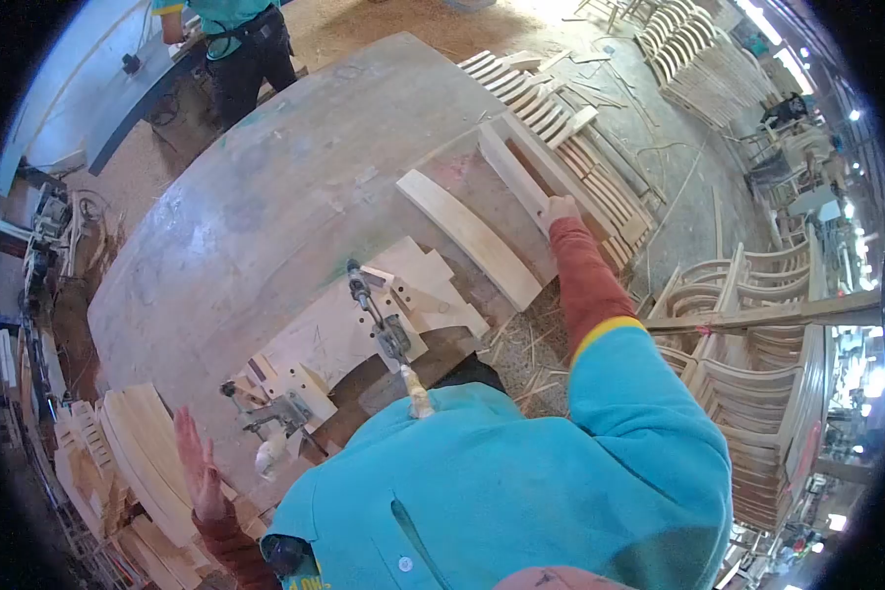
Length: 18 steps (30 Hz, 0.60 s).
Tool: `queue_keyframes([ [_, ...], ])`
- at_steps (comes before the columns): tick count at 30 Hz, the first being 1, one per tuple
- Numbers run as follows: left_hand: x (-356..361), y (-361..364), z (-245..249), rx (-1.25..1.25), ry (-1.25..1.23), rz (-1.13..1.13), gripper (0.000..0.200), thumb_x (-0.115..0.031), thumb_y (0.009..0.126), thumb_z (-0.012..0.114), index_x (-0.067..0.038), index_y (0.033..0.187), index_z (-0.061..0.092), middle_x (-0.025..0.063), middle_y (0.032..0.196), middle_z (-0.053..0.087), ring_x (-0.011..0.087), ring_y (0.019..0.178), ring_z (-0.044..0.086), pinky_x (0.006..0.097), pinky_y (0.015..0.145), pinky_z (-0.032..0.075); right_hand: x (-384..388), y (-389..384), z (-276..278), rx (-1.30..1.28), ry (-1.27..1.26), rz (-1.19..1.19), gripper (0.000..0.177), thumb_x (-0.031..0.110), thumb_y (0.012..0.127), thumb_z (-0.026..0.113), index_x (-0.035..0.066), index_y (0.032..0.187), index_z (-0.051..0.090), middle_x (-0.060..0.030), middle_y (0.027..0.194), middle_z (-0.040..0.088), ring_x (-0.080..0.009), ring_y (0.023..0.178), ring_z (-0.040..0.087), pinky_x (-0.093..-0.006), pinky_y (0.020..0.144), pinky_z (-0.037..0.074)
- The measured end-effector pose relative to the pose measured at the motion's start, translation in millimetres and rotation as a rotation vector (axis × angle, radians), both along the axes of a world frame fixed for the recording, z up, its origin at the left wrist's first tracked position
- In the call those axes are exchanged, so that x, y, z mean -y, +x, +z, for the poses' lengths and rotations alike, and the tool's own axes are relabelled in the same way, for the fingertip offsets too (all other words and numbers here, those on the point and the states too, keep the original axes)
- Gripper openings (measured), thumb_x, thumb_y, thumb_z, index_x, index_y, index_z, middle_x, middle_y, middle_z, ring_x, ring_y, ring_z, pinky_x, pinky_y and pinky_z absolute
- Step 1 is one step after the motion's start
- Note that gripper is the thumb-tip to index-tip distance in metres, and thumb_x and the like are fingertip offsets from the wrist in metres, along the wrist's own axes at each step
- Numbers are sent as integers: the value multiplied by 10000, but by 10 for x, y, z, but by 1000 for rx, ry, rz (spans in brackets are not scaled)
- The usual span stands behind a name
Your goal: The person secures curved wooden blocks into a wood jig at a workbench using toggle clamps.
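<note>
Timber pieces sit on both sides of your broad, smooth grey-brown tabletop point(265, 197), suggesting a batch partway through, though which pile is finished cannot be told. Your right hand point(560, 208) grasps the near end of a pale, gently curved wooden board point(509, 172) at the table's right, beside rows of narrow curved wooden slats point(600, 192). Your left hand point(199, 467) is released, its fingers extended, at the near left beside a stack of wide, pale curved planks point(143, 452); nothing shows in its grasp. Between your hands, at the near edge, lies a flat, pale plywood jig point(310, 339) with two metal lever clamps point(391, 334). No curved board shows in it, so any clamping of the held piece looks undone. Another pale, wide curved board point(467, 234) lies loose between the jig and your right hand, seemingly also waiting.
</note>
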<state>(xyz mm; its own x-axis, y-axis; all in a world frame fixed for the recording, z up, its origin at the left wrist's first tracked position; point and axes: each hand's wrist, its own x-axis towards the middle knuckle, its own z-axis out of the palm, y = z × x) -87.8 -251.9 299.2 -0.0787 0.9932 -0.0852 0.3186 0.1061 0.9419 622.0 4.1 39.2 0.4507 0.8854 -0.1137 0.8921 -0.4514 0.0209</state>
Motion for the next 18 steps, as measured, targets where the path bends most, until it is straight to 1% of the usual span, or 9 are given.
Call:
queue_keyframes([
  [4,-337,160,323,-32,153,53,548,-116,850,449,42,1354,305,170,1419,310,276,1352,219,371,1088,186,-56,-404,919,-523,-60,110,474,411,751,670,24,1022,649,-119,964,656,-230,910,603,-326,824,454],
  [5,-451,304,432,-10,143,53,543,-172,859,487,23,1343,338,165,1390,357,281,1320,282,396,1065,230,-169,-364,742,-727,30,164,434,379,775,660,5,995,648,-89,940,655,-193,895,599,-332,806,451],
  [6,-614,427,509,12,135,53,540,-228,869,525,3,1332,371,160,1360,405,285,1288,345,422,1042,274,41,-843,1385,-1071,119,44,347,294,803,631,22,1018,636,-96,941,648,-196,849,608,-304,794,464],
  [8,-993,627,368,140,129,-22,424,-69,852,505,26,1261,450,146,1276,491,235,1202,449,350,990,354,46,-1373,1826,-1627,204,-21,350,208,832,615,-12,1101,573,-86,994,621,-168,871,602,-284,786,474],
  [10,-1397,946,286,196,171,-270,365,-38,877,499,14,1238,477,141,1258,509,213,1192,463,336,995,364,101,-1980,2292,-1860,159,38,365,178,848,600,-9,1152,524,-90,1022,609,-162,897,597,-284,788,481],
  [11,-1606,1224,334,295,152,-303,388,-53,884,501,17,1263,451,139,1285,488,196,1212,443,329,1012,347,173,-2307,2501,-1940,193,62,361,174,849,601,-7,1151,524,-87,1016,608,-161,906,594,-288,787,482],
  [14,-2083,1795,449,235,31,-157,552,-428,915,480,-41,1306,433,72,1247,514,168,1133,480,316,957,366,403,-3218,2753,-2161,290,130,372,174,846,611,1,1162,518,-78,1004,607,-158,927,583,-296,786,481],
  [16,-2312,1882,478,311,30,-291,525,-440,917,473,-38,1252,495,46,1132,572,132,1008,529,279,892,405,523,-3678,2703,-2284,362,178,412,191,837,629,9,1185,506,-75,1003,606,-160,936,576,-297,788,475],
  [18,-2365,1704,364,273,141,-262,516,-440,916,476,-30,1227,517,36,1083,588,115,953,537,266,858,420,607,-3750,2569,-1622,515,681,503,213,820,653,27,1246,460,-74,1003,604,-166,926,570,-291,786,466],
])
